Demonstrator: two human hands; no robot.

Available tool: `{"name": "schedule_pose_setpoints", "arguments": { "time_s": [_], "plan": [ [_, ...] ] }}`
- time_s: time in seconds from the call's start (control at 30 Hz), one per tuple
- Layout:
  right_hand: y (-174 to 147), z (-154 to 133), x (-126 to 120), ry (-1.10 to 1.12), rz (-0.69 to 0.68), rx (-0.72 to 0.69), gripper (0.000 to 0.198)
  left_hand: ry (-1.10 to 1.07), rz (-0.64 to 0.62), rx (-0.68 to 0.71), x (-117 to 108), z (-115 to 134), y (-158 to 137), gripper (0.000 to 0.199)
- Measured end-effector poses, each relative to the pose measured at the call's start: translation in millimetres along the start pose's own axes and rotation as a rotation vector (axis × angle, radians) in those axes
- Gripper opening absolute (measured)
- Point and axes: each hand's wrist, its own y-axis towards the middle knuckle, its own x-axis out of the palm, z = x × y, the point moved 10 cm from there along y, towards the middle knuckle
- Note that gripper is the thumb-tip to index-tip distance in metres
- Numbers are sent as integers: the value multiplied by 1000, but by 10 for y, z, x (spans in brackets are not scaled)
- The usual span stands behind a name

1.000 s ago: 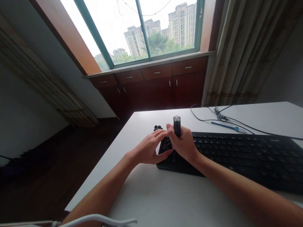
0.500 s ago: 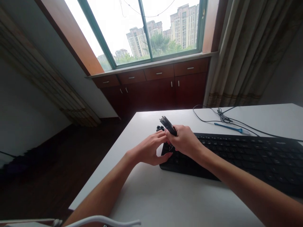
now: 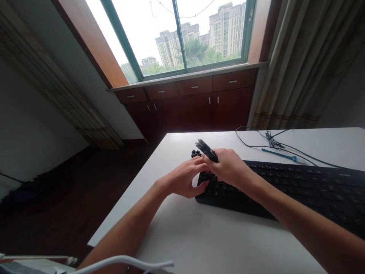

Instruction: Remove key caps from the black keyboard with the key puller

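Observation:
My right hand (image 3: 228,163) is closed around a black keycap puller (image 3: 207,150), whose metal-pronged end points up and to the left. Its thin wires reach down to the left end of a black keyboard (image 3: 285,186). Resting on that same end, my left hand (image 3: 188,177) has its thumb and fingers spread apart around the spot under the puller. The key tops right below the wires are partly covered by my fingers. Just beyond my left fingertips lie several small black keycaps (image 3: 195,153) on the white table (image 3: 182,224).
A blue thin tool (image 3: 279,155) lies behind the keyboard, near a bundled black cable (image 3: 272,141). At the bottom left, a white curved bar (image 3: 122,259) crosses the view. The table's left edge drops to a dark floor. Wooden cabinets (image 3: 194,108) stand under the window.
The view has shifted slightly, so everything sits a little further right. Both hands stay at the keyboard's left end; the puller's wires have moved slightly and show less clearly.

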Motion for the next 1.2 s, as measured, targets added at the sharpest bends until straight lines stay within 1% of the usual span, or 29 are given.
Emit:
{"name": "schedule_pose_setpoints", "arguments": {
  "time_s": [0.2, 0.33, 0.43, 0.53, 0.63, 0.7, 0.8, 0.9, 1.0, 1.1, 1.2],
  "plan": [
    [0, -7, 71, 45, -21, -13, 27, 1, 5, -3, 14, -23, -14, 47],
    [15, -21, 109, 92, -48, -67, 23, 12, 0, -22, 18, -46, -28, 42],
    [24, -20, 142, 158, -54, -106, 25, 15, 0, -20, 16, -45, -26, 42],
    [14, 37, 137, 241, 31, -108, 32, -4, -15, -5, 24, -27, -10, 43],
    [-42, 114, 110, 313, 166, -111, 36, 2, -32, -21, 31, -32, 1, 36],
    [-91, 152, 106, 353, 232, -122, 40, 15, -39, -46, 32, -50, -1, 35],
    [-145, 192, 101, 389, 295, -130, 44, 24, -46, -67, 31, -61, -7, 36],
    [-158, 197, 95, 410, 320, -141, 44, 22, -47, -66, 25, -48, -6, 32],
    [-146, 178, 93, 441, 306, -162, 42, 16, -43, -60, 18, -33, -2, 31],
    [-136, 136, 114, 446, 241, -209, 40, -9, -31, -25, 16, -2, -5, 34],
    [-166, 18, 133, 440, 163, -343, 36, 1, -11, -20, 15, -17, -19, 31]
  ]
}}
